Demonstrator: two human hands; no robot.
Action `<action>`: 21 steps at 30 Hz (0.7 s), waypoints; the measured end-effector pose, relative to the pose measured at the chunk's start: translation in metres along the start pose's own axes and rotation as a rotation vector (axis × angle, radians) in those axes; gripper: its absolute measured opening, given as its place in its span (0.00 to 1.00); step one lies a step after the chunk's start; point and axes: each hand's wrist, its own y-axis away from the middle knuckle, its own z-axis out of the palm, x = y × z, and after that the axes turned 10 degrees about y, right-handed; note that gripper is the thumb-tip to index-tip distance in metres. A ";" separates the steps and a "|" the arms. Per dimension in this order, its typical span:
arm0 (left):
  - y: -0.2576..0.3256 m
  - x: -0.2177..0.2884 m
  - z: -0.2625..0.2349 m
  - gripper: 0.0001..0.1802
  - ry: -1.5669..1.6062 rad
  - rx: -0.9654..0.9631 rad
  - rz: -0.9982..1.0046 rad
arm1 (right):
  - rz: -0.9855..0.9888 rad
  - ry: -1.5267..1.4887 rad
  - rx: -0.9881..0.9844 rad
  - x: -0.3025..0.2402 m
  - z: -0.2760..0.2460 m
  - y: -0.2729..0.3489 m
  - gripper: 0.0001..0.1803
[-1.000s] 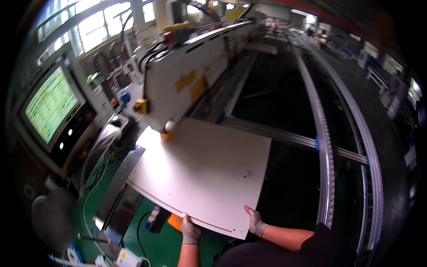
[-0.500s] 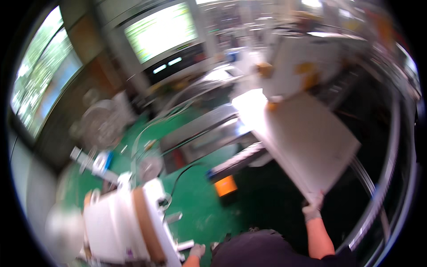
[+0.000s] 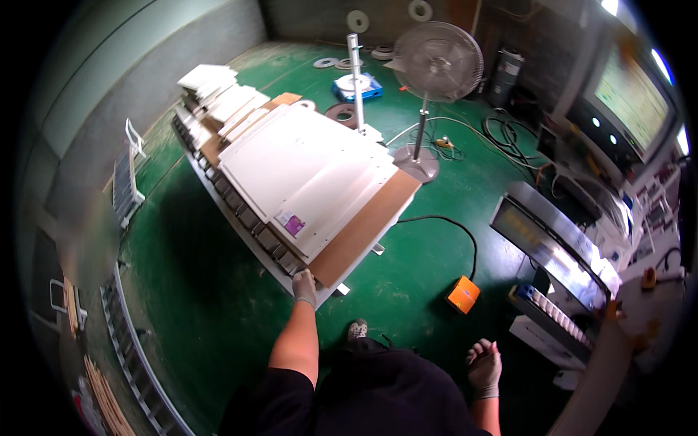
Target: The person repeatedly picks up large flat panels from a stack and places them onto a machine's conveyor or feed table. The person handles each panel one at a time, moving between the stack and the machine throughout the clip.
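At the near corner of a long stack of white panels, my gloved left hand [image 3: 304, 287] is closed over the corner of a brown board [image 3: 363, 232]. The brown board lies along the near end of the white panels [image 3: 305, 174]. They rest on a roller conveyor [image 3: 251, 225] whose rollers show along its left side. On the top panel is a purple label [image 3: 293, 224]. My gloved right hand [image 3: 484, 365] hangs at my right side, fingers loosely curled and apart, with nothing in it.
A standing fan [image 3: 438, 65] and a black cable lie beyond the panels. An orange box [image 3: 463, 294] sits on the green floor [image 3: 414, 261]. At right is a machine with a metal bed [image 3: 552, 243] and a screen [image 3: 629, 98]. A metal roller rail [image 3: 131, 349] runs at left.
My view has swung left, from the machine side to the panel stack. My right hand has left the large white panel it was touching. My left hand is now at the brown board's corner.
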 end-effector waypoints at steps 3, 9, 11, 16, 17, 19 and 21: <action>-0.051 0.038 -0.034 0.15 0.018 0.152 0.001 | 0.148 0.049 -0.077 0.051 -0.007 -0.011 0.21; -0.141 0.125 -0.026 0.16 0.143 0.210 -0.121 | 0.204 1.047 0.345 0.138 -0.114 0.023 0.16; -0.176 0.150 -0.031 0.18 0.125 0.114 -0.130 | 0.328 1.108 0.482 0.146 -0.128 0.051 0.25; -0.256 0.168 -0.023 0.17 0.033 0.081 -0.233 | 0.054 0.661 0.663 0.189 -0.226 0.105 0.23; -0.258 0.169 -0.008 0.20 -0.008 0.090 -0.250 | 0.091 0.744 0.718 0.200 -0.210 0.114 0.23; -0.281 0.161 -0.011 0.22 0.052 0.091 -0.139 | 0.183 0.901 0.751 0.212 -0.167 0.108 0.23; -0.320 0.162 -0.042 0.16 -0.133 0.271 0.011 | 0.150 1.176 0.634 0.226 -0.135 0.088 0.26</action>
